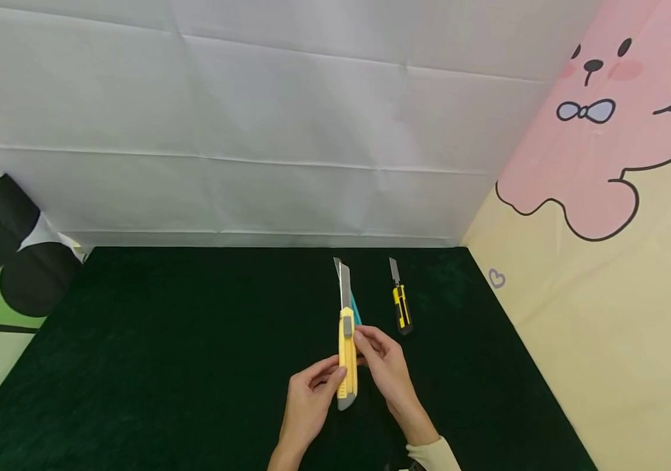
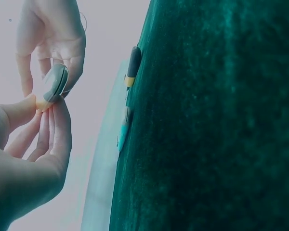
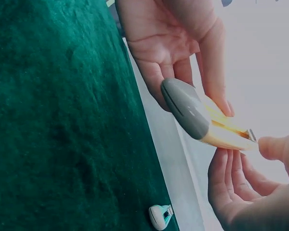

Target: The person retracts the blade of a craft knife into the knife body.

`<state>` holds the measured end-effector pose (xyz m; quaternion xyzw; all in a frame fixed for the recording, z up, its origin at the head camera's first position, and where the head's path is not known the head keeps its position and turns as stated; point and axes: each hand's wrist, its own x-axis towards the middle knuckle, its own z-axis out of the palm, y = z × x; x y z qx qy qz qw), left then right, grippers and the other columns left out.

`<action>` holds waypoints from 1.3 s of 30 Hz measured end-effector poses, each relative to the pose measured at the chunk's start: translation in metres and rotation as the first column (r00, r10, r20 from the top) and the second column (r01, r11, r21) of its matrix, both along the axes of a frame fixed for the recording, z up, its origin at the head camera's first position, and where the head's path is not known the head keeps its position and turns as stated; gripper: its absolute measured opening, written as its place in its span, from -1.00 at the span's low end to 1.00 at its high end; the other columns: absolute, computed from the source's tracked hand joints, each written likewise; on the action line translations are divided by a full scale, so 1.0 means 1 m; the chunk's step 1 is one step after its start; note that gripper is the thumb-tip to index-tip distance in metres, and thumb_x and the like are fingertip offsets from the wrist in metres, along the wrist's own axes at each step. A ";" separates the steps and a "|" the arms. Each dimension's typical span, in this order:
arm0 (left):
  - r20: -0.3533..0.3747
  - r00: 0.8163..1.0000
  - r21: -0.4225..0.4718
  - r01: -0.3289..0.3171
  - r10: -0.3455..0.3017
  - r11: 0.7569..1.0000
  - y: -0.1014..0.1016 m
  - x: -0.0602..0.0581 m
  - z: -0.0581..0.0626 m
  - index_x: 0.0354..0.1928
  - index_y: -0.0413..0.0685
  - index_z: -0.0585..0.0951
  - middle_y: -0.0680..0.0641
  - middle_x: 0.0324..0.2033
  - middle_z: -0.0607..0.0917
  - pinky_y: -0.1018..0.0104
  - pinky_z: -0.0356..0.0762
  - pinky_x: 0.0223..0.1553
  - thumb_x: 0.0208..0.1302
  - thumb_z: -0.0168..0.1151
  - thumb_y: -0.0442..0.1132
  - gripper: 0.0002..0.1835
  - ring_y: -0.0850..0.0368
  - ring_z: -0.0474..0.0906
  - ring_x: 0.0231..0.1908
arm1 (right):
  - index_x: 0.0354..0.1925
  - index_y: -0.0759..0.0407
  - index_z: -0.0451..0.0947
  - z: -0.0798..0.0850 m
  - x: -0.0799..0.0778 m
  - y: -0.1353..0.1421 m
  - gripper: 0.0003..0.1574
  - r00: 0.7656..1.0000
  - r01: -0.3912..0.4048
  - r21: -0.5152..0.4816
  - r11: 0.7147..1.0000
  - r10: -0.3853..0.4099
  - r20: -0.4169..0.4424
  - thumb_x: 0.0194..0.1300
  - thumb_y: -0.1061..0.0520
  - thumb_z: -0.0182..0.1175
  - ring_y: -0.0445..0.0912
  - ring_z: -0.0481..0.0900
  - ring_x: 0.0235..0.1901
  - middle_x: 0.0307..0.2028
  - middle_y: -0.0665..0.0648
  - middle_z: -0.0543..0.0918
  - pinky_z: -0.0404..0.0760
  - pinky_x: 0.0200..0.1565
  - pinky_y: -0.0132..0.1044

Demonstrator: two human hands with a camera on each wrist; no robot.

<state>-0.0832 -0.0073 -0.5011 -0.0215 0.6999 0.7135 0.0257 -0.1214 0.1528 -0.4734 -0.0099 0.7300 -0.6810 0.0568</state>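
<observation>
Both hands hold a yellow utility knife (image 1: 347,356) with a grey slider and a long extended blade, raised over the dark green cloth and pointing away. My left hand (image 1: 309,400) pinches the lower handle near its grey end cap (image 3: 185,108). Higher up, beside the slider, my right hand (image 1: 393,376) grips the handle between thumb and fingers. A turquoise utility knife (image 1: 356,309) lies on the cloth behind, mostly hidden by the yellow one in the head view; the left wrist view shows more of this turquoise knife (image 2: 124,130).
To the right, a black and yellow utility knife (image 1: 403,309) lies on the green cloth (image 1: 182,353) with its blade out. A white creased sheet (image 1: 288,111) stands along the back edge. The right side has a cream panel (image 1: 618,314) with a pink bear print.
</observation>
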 end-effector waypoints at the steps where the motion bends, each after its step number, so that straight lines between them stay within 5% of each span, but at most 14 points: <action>1: 0.000 1.000 -0.004 0.000 0.000 1.000 0.000 0.000 0.000 0.17 -0.20 0.66 -0.12 -0.06 0.75 0.38 0.70 -0.08 0.42 0.34 -0.04 -0.56 0.07 0.71 -0.09 | 0.23 0.23 0.54 0.001 -0.001 -0.001 -0.45 1.000 0.005 0.000 1.000 -0.005 -0.003 0.56 -0.14 0.14 0.01 0.66 -0.07 0.02 0.21 0.70 0.70 -0.02 -0.21; 26: 0.057 0.998 -0.061 0.011 -0.008 0.998 0.000 0.003 -0.003 0.11 -0.14 0.67 -0.06 -0.09 0.75 0.31 0.69 -0.07 0.37 0.38 -0.02 -0.58 0.11 0.70 -0.12 | 0.05 0.21 0.62 0.011 -0.010 -0.016 -0.55 0.996 0.090 0.038 0.995 -0.090 -0.008 0.52 -0.14 0.20 -0.07 0.61 -0.29 -0.21 0.13 0.71 0.64 -0.20 -0.32; 39: 0.031 0.999 -0.062 -0.004 0.006 0.998 -0.001 0.004 -0.004 0.11 -0.15 0.69 -0.06 -0.12 0.77 0.37 0.70 -0.13 0.38 0.38 -0.03 -0.59 0.12 0.71 -0.16 | 0.07 0.20 0.61 0.014 -0.008 -0.018 -0.53 0.996 0.091 0.058 0.994 -0.090 -0.020 0.51 -0.14 0.20 -0.05 0.63 -0.20 -0.12 0.14 0.68 0.64 -0.10 -0.29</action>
